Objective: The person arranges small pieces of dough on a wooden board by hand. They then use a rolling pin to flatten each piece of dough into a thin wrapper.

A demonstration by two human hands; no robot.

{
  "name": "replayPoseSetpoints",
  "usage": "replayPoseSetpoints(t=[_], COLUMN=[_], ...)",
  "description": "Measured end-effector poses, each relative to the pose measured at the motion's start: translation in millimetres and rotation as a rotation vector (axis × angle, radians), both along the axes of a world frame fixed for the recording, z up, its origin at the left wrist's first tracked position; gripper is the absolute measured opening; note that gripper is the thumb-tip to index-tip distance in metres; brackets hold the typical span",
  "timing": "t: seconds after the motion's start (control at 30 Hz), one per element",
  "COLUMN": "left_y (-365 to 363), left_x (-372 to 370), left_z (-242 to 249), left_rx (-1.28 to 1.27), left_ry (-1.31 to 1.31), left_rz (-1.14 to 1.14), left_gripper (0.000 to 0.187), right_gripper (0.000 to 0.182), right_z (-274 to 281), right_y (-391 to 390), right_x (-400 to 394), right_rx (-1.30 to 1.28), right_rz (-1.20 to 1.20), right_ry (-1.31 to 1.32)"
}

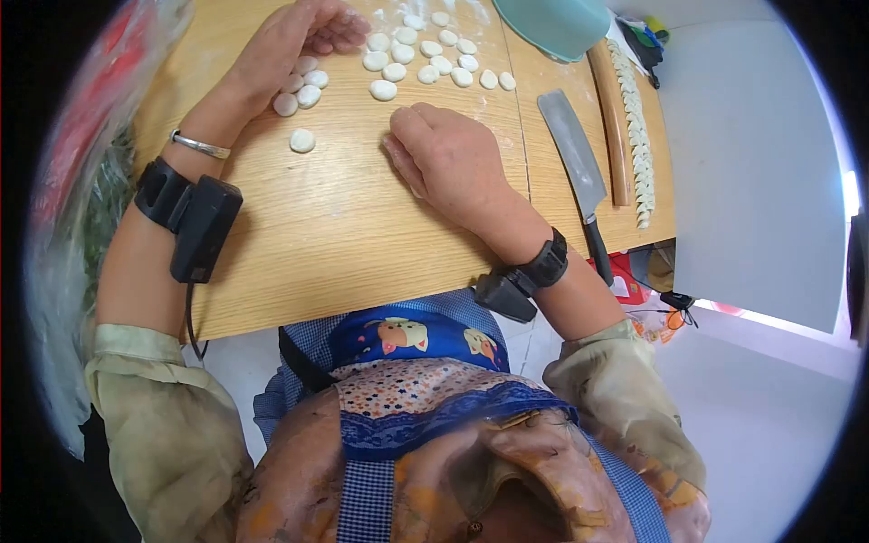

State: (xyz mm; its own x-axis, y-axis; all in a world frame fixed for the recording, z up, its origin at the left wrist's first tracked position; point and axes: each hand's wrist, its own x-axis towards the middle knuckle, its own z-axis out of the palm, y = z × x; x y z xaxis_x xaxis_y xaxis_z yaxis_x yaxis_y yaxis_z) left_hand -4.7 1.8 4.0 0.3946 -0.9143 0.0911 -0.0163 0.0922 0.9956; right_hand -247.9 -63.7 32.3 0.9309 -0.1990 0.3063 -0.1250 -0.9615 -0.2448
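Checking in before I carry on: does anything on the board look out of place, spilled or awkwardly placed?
Nothing damaged. One dough piece lies apart from the main cluster, below the left hand. The cleaver lies right of the right hand, its handle past the table edge. Loose flour dusts the far end.

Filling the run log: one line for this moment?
left hand: on dough pieces | right hand: pressing on board | cleaver: lying idle

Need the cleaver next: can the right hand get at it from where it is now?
Probably yes. The cleaver lies flat on the board just right of the right hand, with bare board between them and its dark handle pointing toward the person.
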Motion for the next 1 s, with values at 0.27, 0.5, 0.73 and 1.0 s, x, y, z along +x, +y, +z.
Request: replayPoseSetpoints(t=[0.27, 0.5, 0.73, 1.0], left_y=[4.7, 8.1, 5.9, 6.0], left_x=[-1.7, -12.2, -4.0, -4.5], left_z=[8.8, 17.8, 9.9, 12.3], left_rx=[0.023, 0.044, 0.02, 0.031], left_ry=[0.006, -0.022, -0.013, 0.003], left_rz=[-0.012, 0.022, -0.013, -0.017], left_gripper=[0.08, 0.079, 0.08, 0.08], right_gripper=[0.019, 0.018, 0.017, 0.023], right_z=[3.2, -1.4, -0.5, 25.8], right_y=[-7.6, 1.8, 17.8, -15.1], right_x=[2.9, 1.4, -0.4, -14.0], right_rx=[0.141, 0.078, -0.045, 0.795], right_rz=[-0.011, -0.023, -0.01, -0.087], right_ry=[0.02, -0.028, 0.032, 0.115])
